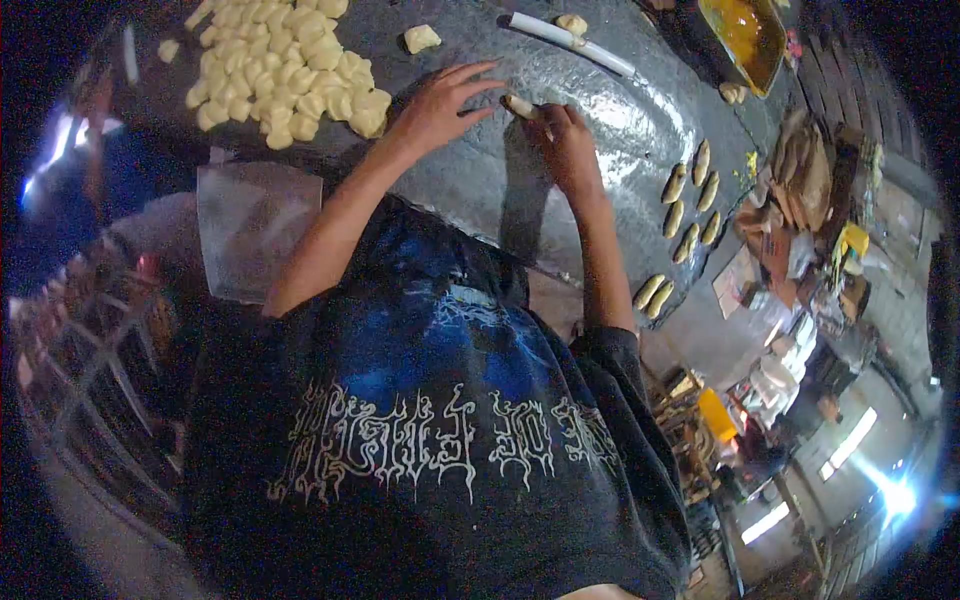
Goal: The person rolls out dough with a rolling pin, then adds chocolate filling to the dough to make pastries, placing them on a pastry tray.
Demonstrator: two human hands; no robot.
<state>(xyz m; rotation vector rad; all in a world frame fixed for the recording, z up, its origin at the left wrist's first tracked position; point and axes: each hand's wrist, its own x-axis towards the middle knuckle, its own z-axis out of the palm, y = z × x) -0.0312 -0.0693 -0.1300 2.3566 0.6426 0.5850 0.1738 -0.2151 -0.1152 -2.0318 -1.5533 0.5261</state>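
The small dough roll [519,106] lies between the hands on the dark surface [450,185], its long axis slanting from far left to near right. The right hand [568,150] is nearer—fingers pinching its near end—while the left hand [435,112] is empty, fingers spread just beside it. The roll looks pale, slim, darker at its far tip.
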